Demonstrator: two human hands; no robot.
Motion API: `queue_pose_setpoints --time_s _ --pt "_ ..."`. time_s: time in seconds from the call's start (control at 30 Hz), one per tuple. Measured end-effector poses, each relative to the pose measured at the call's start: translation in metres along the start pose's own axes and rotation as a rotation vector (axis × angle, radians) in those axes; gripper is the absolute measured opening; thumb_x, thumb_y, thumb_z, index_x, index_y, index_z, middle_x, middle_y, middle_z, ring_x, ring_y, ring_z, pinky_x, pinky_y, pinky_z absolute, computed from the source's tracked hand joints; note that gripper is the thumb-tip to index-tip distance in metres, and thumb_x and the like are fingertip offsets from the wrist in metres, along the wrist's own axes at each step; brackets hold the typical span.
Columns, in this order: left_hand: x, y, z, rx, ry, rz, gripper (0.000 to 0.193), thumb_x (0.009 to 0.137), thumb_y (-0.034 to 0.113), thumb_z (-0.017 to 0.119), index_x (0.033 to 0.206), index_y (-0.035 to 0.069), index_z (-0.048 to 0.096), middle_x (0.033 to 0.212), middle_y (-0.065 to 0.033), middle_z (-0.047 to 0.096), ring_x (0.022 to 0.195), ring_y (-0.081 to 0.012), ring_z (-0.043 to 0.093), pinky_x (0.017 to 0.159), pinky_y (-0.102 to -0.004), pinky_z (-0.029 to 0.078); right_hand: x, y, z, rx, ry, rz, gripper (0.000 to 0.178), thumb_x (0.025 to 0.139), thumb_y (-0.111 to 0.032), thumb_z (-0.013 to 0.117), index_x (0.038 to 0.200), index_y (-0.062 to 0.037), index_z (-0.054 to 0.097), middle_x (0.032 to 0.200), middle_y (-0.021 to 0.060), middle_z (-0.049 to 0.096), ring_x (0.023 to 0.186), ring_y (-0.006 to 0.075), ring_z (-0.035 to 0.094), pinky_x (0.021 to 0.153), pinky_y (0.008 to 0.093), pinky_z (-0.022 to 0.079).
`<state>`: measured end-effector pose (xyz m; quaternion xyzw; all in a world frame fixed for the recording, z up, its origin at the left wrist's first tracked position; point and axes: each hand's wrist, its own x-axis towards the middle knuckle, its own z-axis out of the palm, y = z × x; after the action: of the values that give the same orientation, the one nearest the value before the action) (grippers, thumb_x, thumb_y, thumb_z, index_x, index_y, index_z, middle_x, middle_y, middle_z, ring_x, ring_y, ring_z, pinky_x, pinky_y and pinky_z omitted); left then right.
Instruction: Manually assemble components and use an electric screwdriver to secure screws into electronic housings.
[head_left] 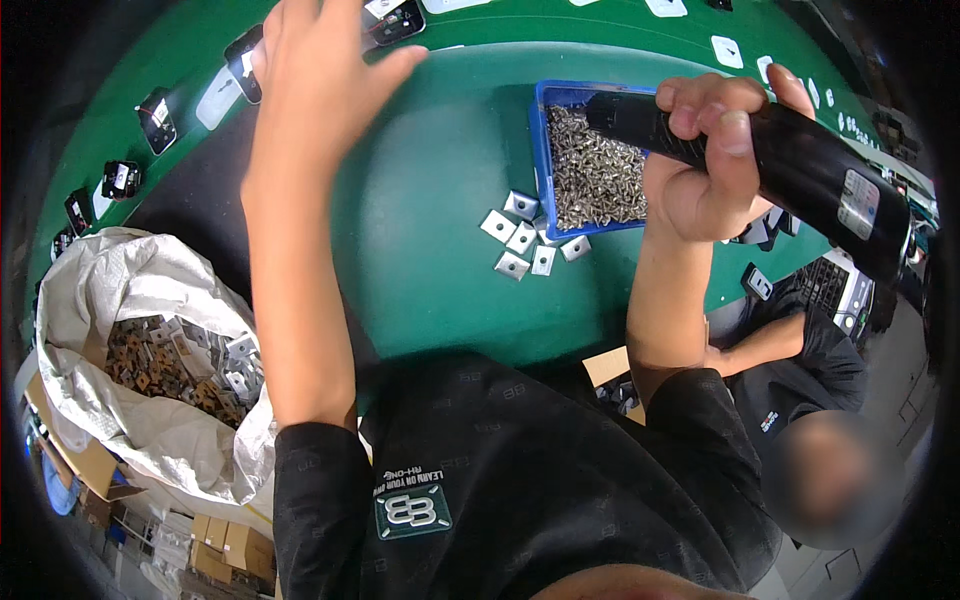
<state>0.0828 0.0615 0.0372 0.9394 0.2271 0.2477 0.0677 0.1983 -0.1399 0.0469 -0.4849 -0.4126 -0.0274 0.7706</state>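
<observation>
Here in the head view, grips a black handheld tool (825, 185) in the right hand (715, 145), with that grip clenched around its body. Slants the tool across the upper right, with its blunt front end pointing left over the far part of a blue tray (543, 165). Look inside that tray: see small silvery screws (600, 180), piled thickly from wall to wall. Now drop to its near left corner and find square metal plates (521, 237), each with a hole, loosely clustered just beside it on the green worktop (430, 200). Over to the left hand (315, 85), raised toward the far side and slightly blurred: has that grip released, with the thumb spread wide; cannot tell what the fingertips touch, cut off by the upper edge. Spot a dark framed part (245, 65) right beside those fingers, near a pale oblong panel (218, 98). Swing down the left: catch a white sack (75, 300), gaping around a heap of metal pieces (175, 355). Across at the lower right, glimpse a co-worker (832, 355) in black, near a keyboard (822, 285).
</observation>
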Motion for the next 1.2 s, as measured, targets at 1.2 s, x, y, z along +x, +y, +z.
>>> queue_pose_setpoints --time_s 1.2 --pt "0.096 0.034 0.035 -0.783 -0.309 0.013 0.022 0.072 0.019 0.073 0.082 0.001 0.066 0.077 -0.0104 0.067 0.073 -0.0197 0.066 0.066 -0.0300 0.051 0.006 -0.065 -0.004 0.240 0.117 0.228 0.054 0.072 -0.002 0.064 0.119 -0.0050 0.038 0.068 0.0028 0.049 0.057 0.0145 0.050 0.059 0.0319 0.045"
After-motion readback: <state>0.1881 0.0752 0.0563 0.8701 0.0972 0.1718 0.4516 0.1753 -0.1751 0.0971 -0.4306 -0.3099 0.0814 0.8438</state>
